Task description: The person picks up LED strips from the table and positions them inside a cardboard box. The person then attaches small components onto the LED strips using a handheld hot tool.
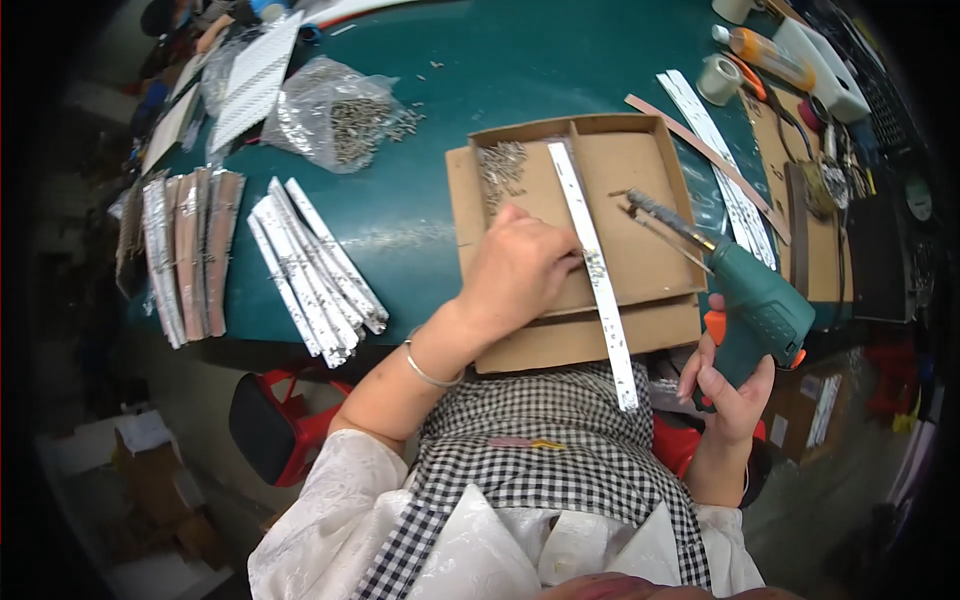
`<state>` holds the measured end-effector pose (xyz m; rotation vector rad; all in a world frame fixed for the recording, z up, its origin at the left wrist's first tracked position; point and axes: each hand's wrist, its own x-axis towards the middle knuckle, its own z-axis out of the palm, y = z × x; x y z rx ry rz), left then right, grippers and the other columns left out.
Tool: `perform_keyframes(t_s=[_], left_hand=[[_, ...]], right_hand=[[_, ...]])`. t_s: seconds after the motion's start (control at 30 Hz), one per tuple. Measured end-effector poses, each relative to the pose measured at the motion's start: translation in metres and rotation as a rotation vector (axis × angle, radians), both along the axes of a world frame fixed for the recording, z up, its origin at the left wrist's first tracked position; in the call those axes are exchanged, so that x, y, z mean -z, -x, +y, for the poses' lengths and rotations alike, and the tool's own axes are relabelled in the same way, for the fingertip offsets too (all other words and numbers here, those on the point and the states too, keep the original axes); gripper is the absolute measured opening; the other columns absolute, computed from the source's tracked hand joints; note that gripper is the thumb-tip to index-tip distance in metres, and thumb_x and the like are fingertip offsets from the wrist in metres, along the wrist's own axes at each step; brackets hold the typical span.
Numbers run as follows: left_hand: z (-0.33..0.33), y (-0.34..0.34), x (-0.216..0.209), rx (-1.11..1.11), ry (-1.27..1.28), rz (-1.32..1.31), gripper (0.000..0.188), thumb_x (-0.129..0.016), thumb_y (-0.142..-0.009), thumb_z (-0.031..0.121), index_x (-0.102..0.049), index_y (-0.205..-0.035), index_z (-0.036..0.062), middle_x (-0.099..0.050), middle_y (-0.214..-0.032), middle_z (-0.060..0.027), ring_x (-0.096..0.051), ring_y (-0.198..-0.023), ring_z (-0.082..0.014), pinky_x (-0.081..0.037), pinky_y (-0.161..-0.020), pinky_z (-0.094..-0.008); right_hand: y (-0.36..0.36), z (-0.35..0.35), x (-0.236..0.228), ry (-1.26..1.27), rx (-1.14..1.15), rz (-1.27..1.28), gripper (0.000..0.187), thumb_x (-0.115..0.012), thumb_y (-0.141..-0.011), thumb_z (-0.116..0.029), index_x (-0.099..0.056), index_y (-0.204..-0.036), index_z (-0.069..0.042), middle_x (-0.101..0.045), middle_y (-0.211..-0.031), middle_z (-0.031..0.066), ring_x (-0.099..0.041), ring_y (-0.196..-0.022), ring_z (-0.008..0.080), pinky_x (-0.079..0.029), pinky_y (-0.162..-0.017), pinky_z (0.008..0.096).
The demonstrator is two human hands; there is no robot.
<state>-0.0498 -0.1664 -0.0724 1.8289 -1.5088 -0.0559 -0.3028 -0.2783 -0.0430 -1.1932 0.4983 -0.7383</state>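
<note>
A narrow white strip [605, 310] with small dark marks lies lengthwise across a shallow cardboard tray [645, 240], its near end reaching out over my checked apron. My left hand [525, 262] is closed over the tray, with its fingertips pinched beside the strip's middle; whatever they hold is hidden. In my right hand [737, 395] is a green soldering gun [765, 310] with an orange trigger. Its metal tip points over the tray's right part, apart from the strip. Small metal pieces [503, 165] are heaped in the tray's far left corner.
Left of the tray lie a bundle of white strips [315, 270] and a stack of brown and silvery strips [195, 250]. A plastic bag [330, 110] spills small metal pieces. More strips [715, 160], a tape roll [720, 80] and an orange bottle [765, 55] are at the far right.
</note>
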Motion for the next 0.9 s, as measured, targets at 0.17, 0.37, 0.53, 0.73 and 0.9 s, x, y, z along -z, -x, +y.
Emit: perform_keyframes(t_s=[0.17,0.37,0.53,0.73,0.9], left_hand=[[-0.001,0.001,0.000,0.010,-0.021,0.053,0.015,-0.078,-0.073,0.004,-0.072,-0.085,0.0085,-0.071,-0.075,-0.0054,-0.063,-0.066,-0.0221,-0.044,-0.077,-0.0333],[0.001,0.003,0.004,0.017,0.021,0.049,0.016,-0.077,-0.072,0.003,-0.072,-0.086,0.0080,-0.070,-0.073,-0.0052,-0.062,-0.064,-0.0219,-0.044,-0.077,-0.0326],[0.001,0.006,0.001,0.052,0.033,-0.114,0.019,-0.072,-0.070,-0.003,-0.071,-0.086,0.0082,-0.066,-0.071,-0.0047,-0.061,-0.068,-0.0221,-0.044,-0.077,-0.0341],[-0.002,0.004,0.002,0.069,0.036,-0.202,0.019,-0.071,-0.071,-0.004,-0.071,-0.086,0.0078,-0.065,-0.071,-0.0049,-0.061,-0.066,-0.0221,-0.044,-0.077,-0.0349],[0.000,0.003,0.002,0.017,0.058,0.025,0.016,-0.075,-0.070,-0.002,-0.072,-0.083,0.0070,-0.068,-0.071,-0.0060,-0.060,-0.062,-0.0226,-0.045,-0.073,-0.0327]], right_hand=[[0.030,0.002,0.005,-0.046,-0.027,0.082,0.066,-0.070,-0.077,0.001,-0.038,-0.134,0.014,-0.051,-0.129,0.0231,-0.059,-0.065,0.0188,-0.052,-0.043,0.0288],[0.043,0.002,0.007,-0.078,-0.104,0.073,0.069,-0.069,-0.075,0.009,-0.039,-0.137,0.009,-0.049,-0.134,0.0246,-0.055,-0.074,0.0160,-0.056,-0.051,0.0309],[0.039,0.004,0.005,-0.100,-0.084,0.089,0.070,-0.070,-0.074,0.009,-0.039,-0.137,0.010,-0.049,-0.133,0.0240,-0.054,-0.075,0.0162,-0.056,-0.050,0.0309],[0.036,0.003,0.005,-0.108,-0.076,0.087,0.069,-0.071,-0.075,0.008,-0.038,-0.136,0.011,-0.051,-0.127,0.0232,-0.054,-0.075,0.0167,-0.056,-0.050,0.0308],[0.046,-0.002,0.010,-0.134,-0.199,0.091,0.067,-0.069,-0.076,0.009,-0.039,-0.136,0.010,-0.052,-0.126,0.0227,-0.055,-0.075,0.0174,-0.056,-0.050,0.0305]])
